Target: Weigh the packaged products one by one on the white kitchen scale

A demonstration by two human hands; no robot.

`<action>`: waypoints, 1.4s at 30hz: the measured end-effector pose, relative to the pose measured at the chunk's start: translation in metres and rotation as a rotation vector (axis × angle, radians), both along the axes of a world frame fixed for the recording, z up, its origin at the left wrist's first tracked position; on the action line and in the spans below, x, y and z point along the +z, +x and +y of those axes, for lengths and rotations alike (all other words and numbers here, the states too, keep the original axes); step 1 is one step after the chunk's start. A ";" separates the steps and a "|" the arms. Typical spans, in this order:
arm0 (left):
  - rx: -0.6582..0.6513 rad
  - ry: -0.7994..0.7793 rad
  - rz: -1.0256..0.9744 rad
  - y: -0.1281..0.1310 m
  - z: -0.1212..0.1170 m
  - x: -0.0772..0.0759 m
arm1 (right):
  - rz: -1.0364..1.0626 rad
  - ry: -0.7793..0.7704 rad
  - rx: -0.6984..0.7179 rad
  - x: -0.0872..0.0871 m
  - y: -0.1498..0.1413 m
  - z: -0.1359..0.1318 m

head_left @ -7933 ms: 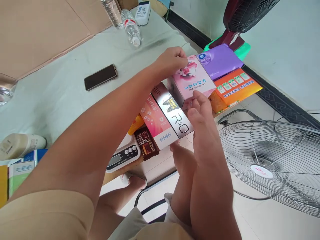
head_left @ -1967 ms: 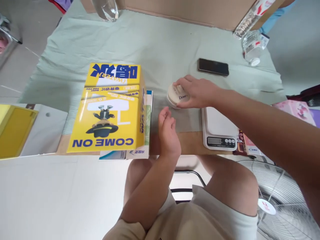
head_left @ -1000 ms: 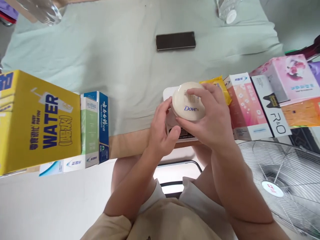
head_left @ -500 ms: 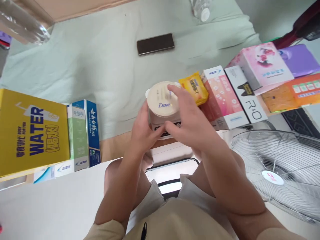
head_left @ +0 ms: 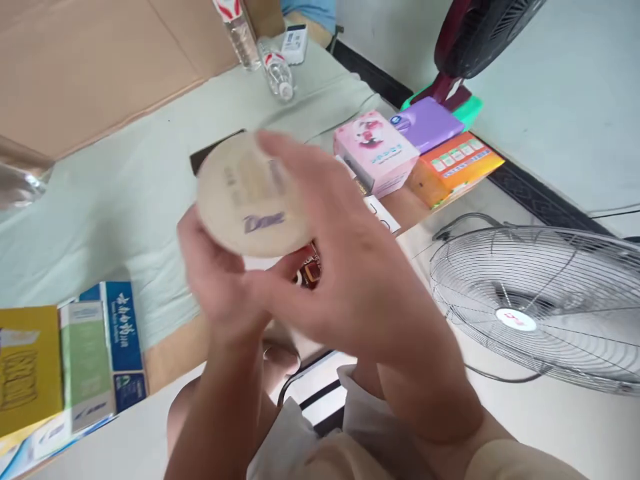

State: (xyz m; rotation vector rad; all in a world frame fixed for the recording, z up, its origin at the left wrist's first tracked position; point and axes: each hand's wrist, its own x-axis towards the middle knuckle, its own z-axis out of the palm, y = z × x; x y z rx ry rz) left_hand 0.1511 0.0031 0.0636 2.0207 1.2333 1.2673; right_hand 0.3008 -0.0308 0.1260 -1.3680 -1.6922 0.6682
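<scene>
held the cream dove tub (head_left: pixel 250 190) with the left hand (head_left: pixel 217 283) half curled around its lower left edge and the right hand (head_left: pixel 345 267) spread wider along its right side.

I see the jar (head_left: pixel 253 200) between the left hand (head_left: pixel 220 287) and right hand (head_left: pixel 345 273), the phone (head_left: pixel 203 153) partly behind it. Along the table's (head_left: pixel 135 200) near side, a carton (head_left: pixel 30 367) and slim boxes (head_left: pixel 87 367) lie left; a square box (head_left: pixel 377 160) and two packs (head_left: pixel 430 123) lie right. Bottles (head_left: pixel 276 70) sit far. A fan (head_left: pixel 515 320) stands right, off the table.
</scene>
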 end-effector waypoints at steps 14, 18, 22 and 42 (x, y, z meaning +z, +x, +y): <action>-0.470 -0.186 0.577 0.130 0.079 0.025 | -0.052 -0.383 -0.598 -0.057 0.123 0.007; -0.444 -0.101 0.617 0.134 0.102 0.012 | -0.037 -0.454 -0.599 -0.063 0.117 0.019; -0.560 -0.160 0.788 0.134 0.117 0.006 | -0.066 -0.458 -0.587 -0.075 0.114 0.021; -0.562 -0.183 0.690 0.124 0.116 -0.027 | -0.102 -0.405 -0.419 -0.094 0.110 0.018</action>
